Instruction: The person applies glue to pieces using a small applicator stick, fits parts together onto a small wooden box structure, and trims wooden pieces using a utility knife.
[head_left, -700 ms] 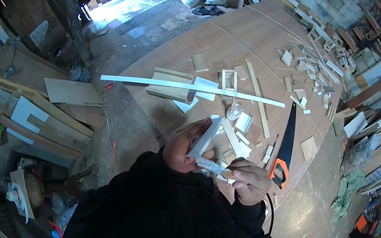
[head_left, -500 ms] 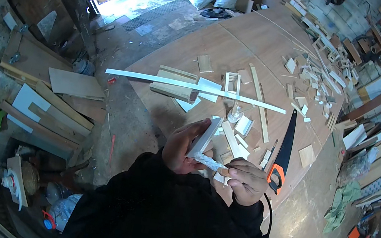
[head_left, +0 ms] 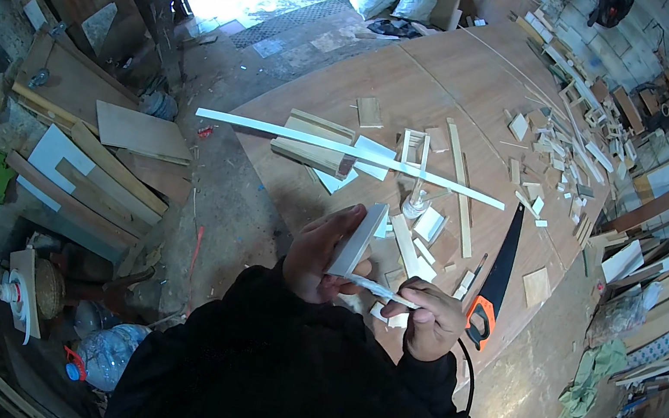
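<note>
As left hand (head_left: 313, 251) grips, block (head_left: 359, 242), lengthwise forward-right

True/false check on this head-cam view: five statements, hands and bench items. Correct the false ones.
1. The left hand holds a pale piece. True.
2. The saw lies to the right of both hands. True.
3. The right hand grips an orange handle. False: it holds a slim whitish item.
4. The long white strip runs beneath the trough-like wooden piece. False: it crosses over the top.
5. A clear container stands on the brown work surface, beyond the hands. True.
</note>
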